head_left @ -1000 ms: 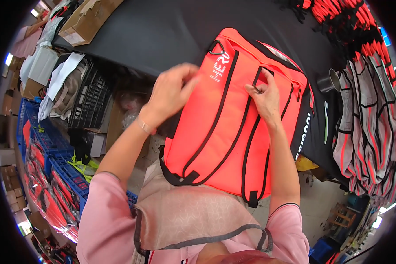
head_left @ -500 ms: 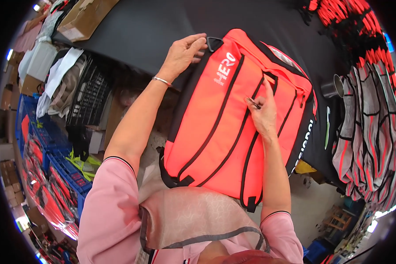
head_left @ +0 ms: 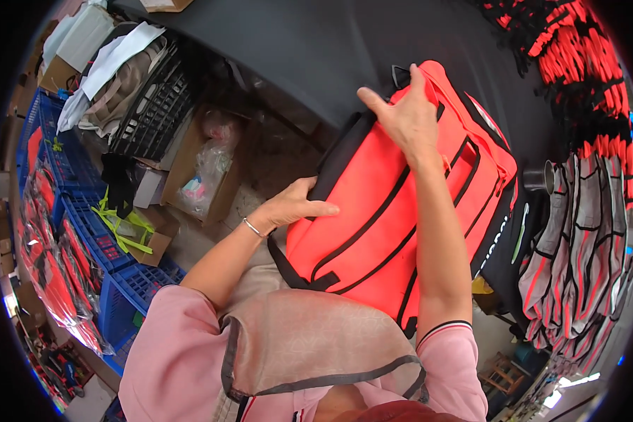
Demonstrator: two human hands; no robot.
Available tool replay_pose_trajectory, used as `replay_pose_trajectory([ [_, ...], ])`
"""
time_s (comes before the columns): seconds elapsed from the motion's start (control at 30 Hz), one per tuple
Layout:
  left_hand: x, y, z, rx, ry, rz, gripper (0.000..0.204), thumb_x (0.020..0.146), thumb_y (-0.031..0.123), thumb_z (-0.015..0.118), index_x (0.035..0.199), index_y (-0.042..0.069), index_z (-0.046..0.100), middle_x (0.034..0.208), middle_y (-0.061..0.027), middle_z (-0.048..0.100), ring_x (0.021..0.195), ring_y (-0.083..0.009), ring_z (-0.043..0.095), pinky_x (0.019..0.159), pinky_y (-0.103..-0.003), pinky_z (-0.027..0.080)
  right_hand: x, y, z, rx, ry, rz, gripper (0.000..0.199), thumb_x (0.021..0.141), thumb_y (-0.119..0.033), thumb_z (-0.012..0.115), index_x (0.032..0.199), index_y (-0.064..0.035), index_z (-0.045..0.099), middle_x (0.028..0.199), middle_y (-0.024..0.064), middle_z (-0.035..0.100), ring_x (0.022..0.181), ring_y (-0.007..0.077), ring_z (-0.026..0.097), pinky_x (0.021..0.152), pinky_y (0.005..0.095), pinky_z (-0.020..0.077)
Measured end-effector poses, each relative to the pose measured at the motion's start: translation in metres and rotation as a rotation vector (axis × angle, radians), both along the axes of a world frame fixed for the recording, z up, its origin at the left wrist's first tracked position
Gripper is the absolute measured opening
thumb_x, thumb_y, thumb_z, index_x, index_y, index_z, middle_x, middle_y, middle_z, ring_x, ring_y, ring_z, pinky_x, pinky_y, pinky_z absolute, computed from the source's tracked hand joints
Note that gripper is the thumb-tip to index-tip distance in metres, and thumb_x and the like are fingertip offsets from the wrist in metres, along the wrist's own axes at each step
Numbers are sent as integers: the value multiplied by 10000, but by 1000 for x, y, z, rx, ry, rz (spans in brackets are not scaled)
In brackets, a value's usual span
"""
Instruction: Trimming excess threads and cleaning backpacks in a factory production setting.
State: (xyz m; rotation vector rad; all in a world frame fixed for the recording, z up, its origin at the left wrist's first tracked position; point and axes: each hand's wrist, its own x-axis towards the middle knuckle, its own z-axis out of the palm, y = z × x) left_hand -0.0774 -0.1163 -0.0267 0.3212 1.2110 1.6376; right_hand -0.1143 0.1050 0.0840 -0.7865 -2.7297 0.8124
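Observation:
A bright orange-red backpack (head_left: 362,239) with black piping and black sides lies tilted across the table edge before me. My left hand (head_left: 295,205) holds its left side, thumb on the orange panel and fingers hidden behind the edge. Near the top left corner, my right hand (head_left: 411,126) grips the bag, thumb over the black side and fingers reaching to the top edge. Its palm side is hidden, so I cannot tell whether a small tool is still in it. A black strap loop (head_left: 399,76) stands out beside the fingertips.
A black-covered table (head_left: 295,42) extends behind the bag. Grey and red strips (head_left: 570,246) hang at right. Blue crates (head_left: 74,169), a black crate (head_left: 151,105), an open carton (head_left: 214,183) with plastic bags and red bagged goods (head_left: 49,260) stand at left.
The backpack has shifted a little right and turned. My left hand came down from the top corner to the left side; my right hand, which held small metal snips, moved up to that corner.

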Motion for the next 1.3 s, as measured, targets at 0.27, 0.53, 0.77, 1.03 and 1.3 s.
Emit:
replay_pose_trajectory([
  [0.27,37,19,36,-410,748,259,517,742,160,776,1155,-40,538,1026,-238,643,930,-417,616,864,-438,490,30,25,-4,-513,440,187,881,786,18,626,1538,-64,174,675,0,531,598,99,478,601,262,421],
  [0.53,52,30,28,-240,1362,585,530,633,125,843,1069,17,564,856,-110,593,798,-296,587,803,-395,409,99,45,-8,-1025,886,213,998,811,111,591,1572,-274,74,735,-41,456,571,56,409,507,224,376],
  [0.77,24,-1,38,-304,1317,164,1028,481,523,901,1316,87,490,991,-113,645,998,-318,617,1017,-489,337,136,63,-52,-1414,1080,138,800,896,38,507,1531,-343,205,1214,72,592,1069,225,623,959,450,503],
  [1.03,49,-17,-5,-237,573,48,972,591,187,889,1416,122,379,745,-23,510,664,-125,526,664,-277,477,139,79,-82,-1458,1139,187,503,921,-32,497,1411,-132,441,1258,101,607,1141,275,603,999,475,474],
  [1.3,61,-1,23,-226,592,261,979,630,64,834,1470,114,334,807,-67,544,656,-152,573,622,-276,497,134,110,-77,-1423,1080,12,259,930,-73,548,1167,-155,610,806,-12,602,616,90,488,639,284,468],
])
